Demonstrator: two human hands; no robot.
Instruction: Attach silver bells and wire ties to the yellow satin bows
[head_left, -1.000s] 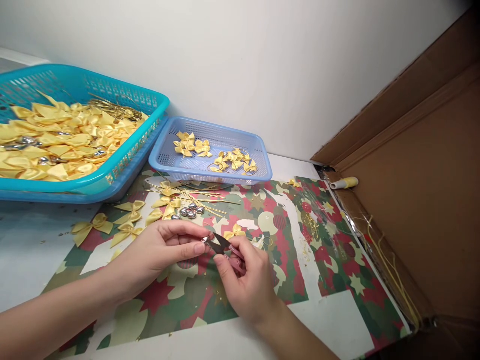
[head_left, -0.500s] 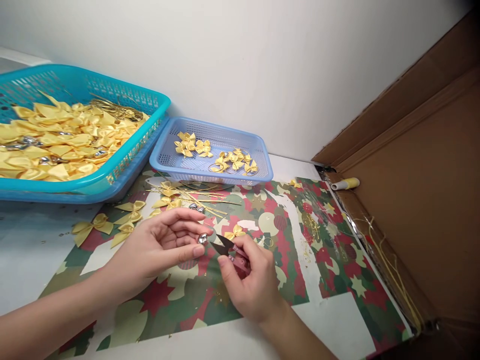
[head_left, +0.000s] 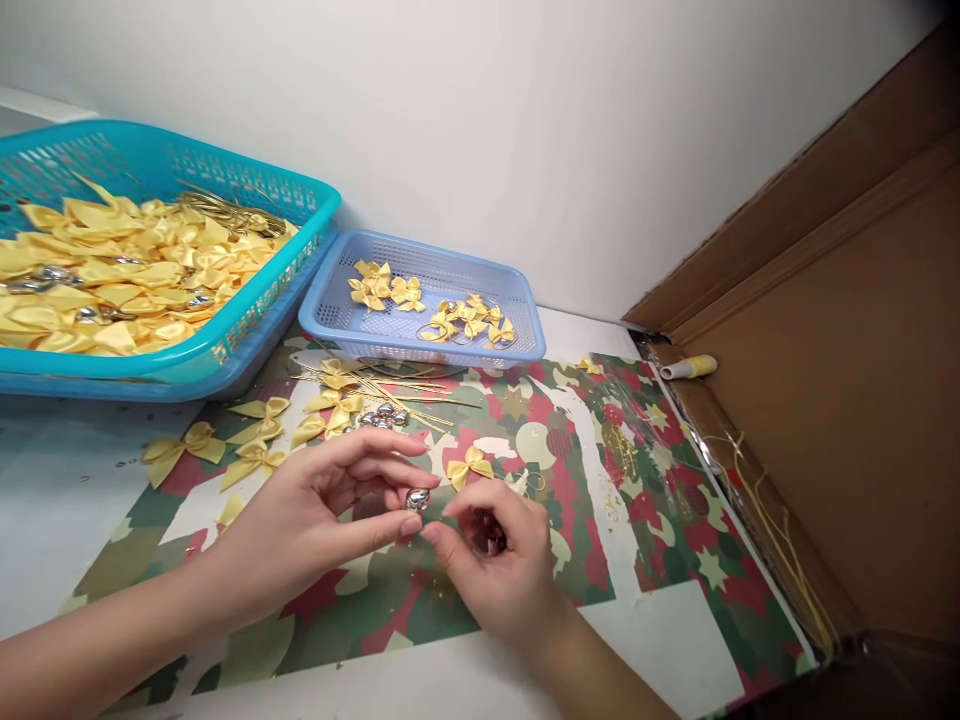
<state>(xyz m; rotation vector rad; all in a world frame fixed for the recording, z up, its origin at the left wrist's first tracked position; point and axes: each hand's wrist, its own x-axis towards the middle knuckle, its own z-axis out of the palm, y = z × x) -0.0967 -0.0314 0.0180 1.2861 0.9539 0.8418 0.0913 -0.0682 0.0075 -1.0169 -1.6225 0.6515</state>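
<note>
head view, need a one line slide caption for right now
Left hand holds a silver bell beside the right hand, with yellow bows in a blue basket behind.

One head-worn camera, facing forward and down; left hand [head_left: 319, 510] and right hand [head_left: 502, 580] near, wall [head_left: 480, 140] beyond.

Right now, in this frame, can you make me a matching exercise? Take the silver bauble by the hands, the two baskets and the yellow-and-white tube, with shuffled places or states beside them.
Things:
1. silver bauble by the hands
2. teal basket
3. yellow-and-white tube
4. small blue basket

Places or states:
A. holds a few yellow bows, with bare floor showing
B. lies beside the brown cardboard at the right
C. at the fingertips of the left hand
D. heaped with yellow bows

Pairs: 1-C, 2-D, 3-B, 4-A.
</note>
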